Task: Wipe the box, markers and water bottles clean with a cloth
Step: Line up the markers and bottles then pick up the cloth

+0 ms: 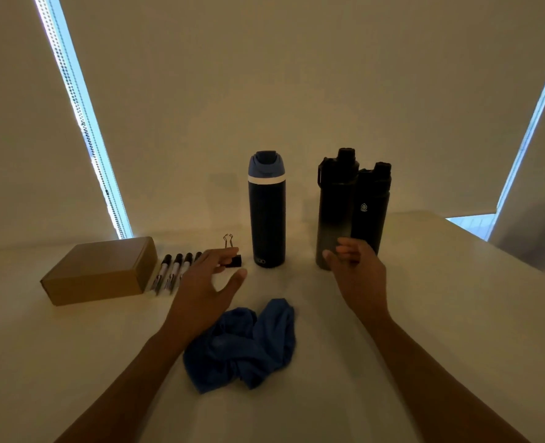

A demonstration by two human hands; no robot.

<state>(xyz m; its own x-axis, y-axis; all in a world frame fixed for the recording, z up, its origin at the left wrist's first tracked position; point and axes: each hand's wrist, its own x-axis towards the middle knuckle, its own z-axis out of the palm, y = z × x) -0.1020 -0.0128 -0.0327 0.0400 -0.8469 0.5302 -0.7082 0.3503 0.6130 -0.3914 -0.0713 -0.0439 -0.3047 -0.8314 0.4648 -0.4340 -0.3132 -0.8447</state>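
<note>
A crumpled blue cloth (248, 345) lies on the white table (440, 314) between my forearms. My left hand (205, 287) hovers above and behind it, fingers spread and holding nothing. My right hand (359, 273) is raised with relaxed fingers just in front of the large black bottle (336, 199). A smaller black bottle (373, 203) stands against it on the right. The navy bottle with a blue lid (267, 209) stands upright in the middle. A brown cardboard box (101, 270) sits at the left, with several markers (172, 270) lying beside it, partly hidden by my left hand.
A black binder clip (232, 255) stands behind my left fingers, near the navy bottle. Pale blinds back the table, with bright window strips at the left (82, 123) and right (533, 129). The table's far right corner ends near the right strip.
</note>
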